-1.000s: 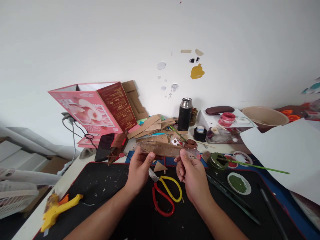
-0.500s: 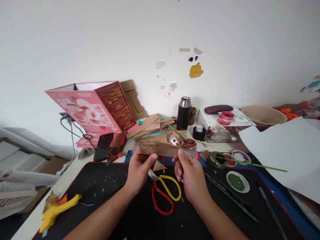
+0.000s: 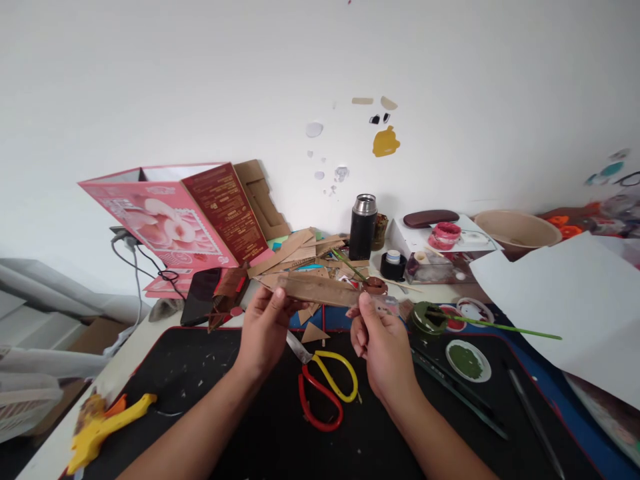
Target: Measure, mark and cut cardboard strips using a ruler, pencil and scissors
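Note:
A long brown cardboard strip point(image 3: 320, 291) is held level above the black mat point(image 3: 210, 393), with a clear plastic ruler point(image 3: 387, 305) lying along its right end. My left hand point(image 3: 263, 330) pinches the strip's left end, fingers closed. My right hand point(image 3: 381, 343) grips the right end together with the ruler, thumb on top. Below and between the hands lie scissors point(image 3: 327, 390) with one red and one yellow handle, and a small cardboard triangle point(image 3: 315, 333).
A yellow glue gun point(image 3: 100, 430) lies front left. A pink box point(image 3: 173, 217), cardboard scraps point(image 3: 295, 252) and a black flask point(image 3: 362, 227) stand at the back. Paint dishes point(image 3: 465, 360), a green stick point(image 3: 500, 327) and white paper point(image 3: 565, 300) are on the right.
Both hands have drifted slightly left with the strip and ruler, and the strip is raised and tilted a little. The view has shifted a bit to the right.

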A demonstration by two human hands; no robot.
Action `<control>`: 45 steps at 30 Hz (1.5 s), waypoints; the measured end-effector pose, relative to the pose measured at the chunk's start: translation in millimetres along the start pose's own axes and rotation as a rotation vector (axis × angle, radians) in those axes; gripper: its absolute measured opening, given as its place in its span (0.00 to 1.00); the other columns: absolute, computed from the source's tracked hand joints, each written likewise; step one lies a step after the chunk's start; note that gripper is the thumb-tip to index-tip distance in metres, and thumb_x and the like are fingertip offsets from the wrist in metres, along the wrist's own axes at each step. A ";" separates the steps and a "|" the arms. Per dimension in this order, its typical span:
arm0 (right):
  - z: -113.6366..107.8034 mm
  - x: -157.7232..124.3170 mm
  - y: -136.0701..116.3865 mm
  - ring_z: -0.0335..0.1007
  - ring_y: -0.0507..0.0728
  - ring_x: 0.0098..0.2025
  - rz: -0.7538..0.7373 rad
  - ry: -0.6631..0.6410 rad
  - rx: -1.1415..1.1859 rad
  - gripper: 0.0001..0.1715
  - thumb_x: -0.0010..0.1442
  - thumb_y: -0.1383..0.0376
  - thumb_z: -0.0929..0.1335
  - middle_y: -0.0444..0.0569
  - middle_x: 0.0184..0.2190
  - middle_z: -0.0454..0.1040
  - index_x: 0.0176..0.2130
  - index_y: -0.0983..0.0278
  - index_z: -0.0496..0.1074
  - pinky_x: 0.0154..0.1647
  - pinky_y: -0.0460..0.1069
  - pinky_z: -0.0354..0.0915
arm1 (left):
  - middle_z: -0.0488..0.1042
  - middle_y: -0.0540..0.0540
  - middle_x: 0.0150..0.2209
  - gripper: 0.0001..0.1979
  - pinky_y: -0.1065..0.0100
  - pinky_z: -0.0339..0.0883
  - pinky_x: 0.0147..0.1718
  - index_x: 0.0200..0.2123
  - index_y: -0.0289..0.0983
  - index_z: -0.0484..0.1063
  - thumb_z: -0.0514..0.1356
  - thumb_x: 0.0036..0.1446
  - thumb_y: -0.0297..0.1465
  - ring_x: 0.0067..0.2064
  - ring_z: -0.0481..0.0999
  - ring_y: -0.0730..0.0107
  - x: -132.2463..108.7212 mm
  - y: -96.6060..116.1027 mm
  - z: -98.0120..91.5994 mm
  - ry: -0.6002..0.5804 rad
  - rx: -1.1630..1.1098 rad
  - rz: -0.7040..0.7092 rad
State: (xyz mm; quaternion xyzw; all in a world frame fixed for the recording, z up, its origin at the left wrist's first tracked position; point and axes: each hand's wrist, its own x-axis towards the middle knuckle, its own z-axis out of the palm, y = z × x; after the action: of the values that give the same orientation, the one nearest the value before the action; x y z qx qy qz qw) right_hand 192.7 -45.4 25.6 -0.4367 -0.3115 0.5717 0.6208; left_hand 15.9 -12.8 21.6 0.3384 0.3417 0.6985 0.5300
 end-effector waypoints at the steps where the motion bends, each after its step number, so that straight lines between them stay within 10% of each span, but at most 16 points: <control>1: 0.1 0.4 -0.7 0.53 0.47 0.14 -0.008 0.009 0.011 0.40 0.55 0.32 0.77 0.38 0.13 0.58 0.24 0.64 0.72 0.16 0.45 0.48 | 0.84 0.46 0.37 0.20 0.66 0.80 0.36 0.36 0.38 0.78 0.81 0.49 0.41 0.35 0.83 0.67 4.2 2.9 0.0 0.031 -0.060 -0.025; 9: -0.1 -0.6 -4.4 0.54 0.47 0.14 -0.032 0.039 0.041 0.39 0.55 0.33 0.77 0.37 0.13 0.58 0.24 0.63 0.70 0.16 0.45 0.46 | 0.70 0.57 0.21 0.09 0.69 0.76 0.30 0.32 0.39 0.72 0.70 0.58 0.28 0.23 0.76 0.72 27.7 30.0 -3.7 0.286 -0.346 -0.220; 15: -0.2 0.4 -4.3 0.53 0.48 0.15 -0.045 0.053 0.042 0.39 0.56 0.33 0.77 0.38 0.13 0.58 0.24 0.64 0.73 0.16 0.46 0.46 | 0.80 0.50 0.31 0.02 0.71 0.74 0.27 0.38 0.38 0.74 0.64 0.64 0.27 0.28 0.80 0.70 31.9 36.8 -5.0 0.287 -0.349 -0.222; 45: -2.0 1.8 -4.2 0.51 0.47 0.15 -0.045 0.051 0.043 0.39 0.56 0.33 0.77 0.38 0.13 0.57 0.23 0.63 0.72 0.16 0.45 0.46 | 0.70 0.55 0.22 0.04 0.74 0.61 0.19 0.32 0.37 0.69 0.62 0.59 0.25 0.20 0.70 0.77 45.3 56.5 -12.8 0.279 -0.449 -0.119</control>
State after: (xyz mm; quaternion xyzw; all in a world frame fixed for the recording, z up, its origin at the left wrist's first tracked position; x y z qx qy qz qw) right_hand 196.5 -43.9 28.3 -0.4306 -0.2928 0.5530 0.6504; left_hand -33.0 18.1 66.9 0.0921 0.2675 0.7641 0.5797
